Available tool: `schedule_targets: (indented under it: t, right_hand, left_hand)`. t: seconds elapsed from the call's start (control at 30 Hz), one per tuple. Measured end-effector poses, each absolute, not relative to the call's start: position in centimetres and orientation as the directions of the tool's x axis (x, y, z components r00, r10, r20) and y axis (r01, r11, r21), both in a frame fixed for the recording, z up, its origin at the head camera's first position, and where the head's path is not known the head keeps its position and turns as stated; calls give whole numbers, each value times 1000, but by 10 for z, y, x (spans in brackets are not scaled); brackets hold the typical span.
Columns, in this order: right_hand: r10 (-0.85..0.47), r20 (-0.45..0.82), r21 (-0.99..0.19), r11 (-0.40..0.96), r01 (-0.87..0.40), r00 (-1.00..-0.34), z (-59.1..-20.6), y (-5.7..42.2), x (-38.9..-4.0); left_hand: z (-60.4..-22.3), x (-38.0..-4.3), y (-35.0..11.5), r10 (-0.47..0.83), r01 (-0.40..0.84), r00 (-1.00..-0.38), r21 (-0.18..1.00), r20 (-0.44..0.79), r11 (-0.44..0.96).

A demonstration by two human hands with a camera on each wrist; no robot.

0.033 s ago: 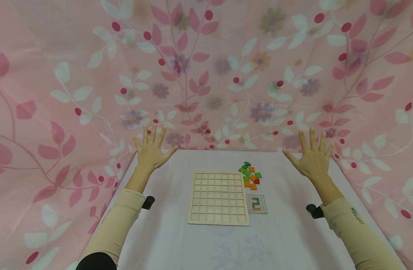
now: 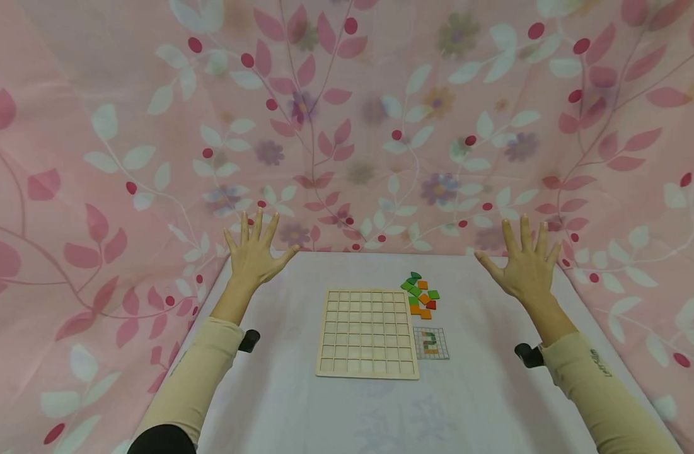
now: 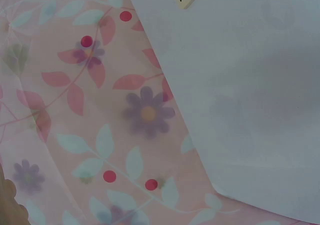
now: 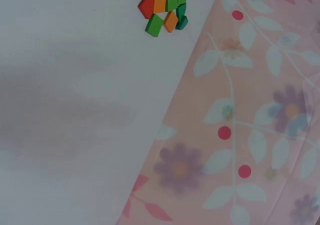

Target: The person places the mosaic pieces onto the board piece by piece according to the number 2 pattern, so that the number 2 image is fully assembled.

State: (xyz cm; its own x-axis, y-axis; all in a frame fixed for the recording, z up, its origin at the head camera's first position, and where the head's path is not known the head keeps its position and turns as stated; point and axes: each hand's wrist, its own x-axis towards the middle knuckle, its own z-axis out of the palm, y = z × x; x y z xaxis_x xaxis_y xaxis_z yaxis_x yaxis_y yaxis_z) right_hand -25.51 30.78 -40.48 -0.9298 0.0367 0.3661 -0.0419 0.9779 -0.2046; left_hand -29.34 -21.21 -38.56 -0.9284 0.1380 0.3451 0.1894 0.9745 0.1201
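My left hand [image 2: 253, 255] is held up over the far left of the table, fingers straight and spread, holding nothing. On the far right, my right hand [image 2: 525, 268] is raised the same way, also with nothing in it. Between them lies a pale wooden grid board [image 2: 368, 334] with bare square cells. Just past its upper right corner is a loose heap of green, orange and red tiles [image 2: 424, 298], the things nearest my right hand. A small pattern card [image 2: 432, 343], showing a figure in green and orange on a grid, lies against the board's right edge.
The table has a white cover [image 2: 369, 416]. Pink floral cloth [image 2: 347, 126] hangs behind it and along both sides. A dark wrist camera [image 2: 249, 340] juts from the left sleeve and another dark camera [image 2: 529, 355] from the right one.
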Motion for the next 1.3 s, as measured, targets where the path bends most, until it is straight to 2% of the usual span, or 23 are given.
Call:
schedule_targets:
  t: [0.2,0.6,0.8,0.97,1.2,1.3]
  right_hand:
    - [42,368,-211,977,-39,-929,-403,308,-253]
    - [39,352,-215,976,-40,-935,-408,306,-253]
    - [-14,331,-325,937,-128,-944,-418,306,-250]
    - [-44,329,-478,854,-206,-943,-431,301,-244]
    - [-70,357,-517,816,-260,-931,-455,290,-233]
    - [-77,351,-529,806,-265,-933,-463,284,-229]
  left_hand:
    - [-386,-295,-211,131,171,-936,98,327,980]
    - [-389,-294,-207,137,191,-928,128,347,973]
    - [-398,-293,-205,126,175,-944,138,305,975]
    - [-412,-288,-198,107,160,-963,203,249,966]
    - [-447,-273,-185,107,167,-973,306,205,937]
    - [-462,-268,-179,127,212,-965,396,230,893]
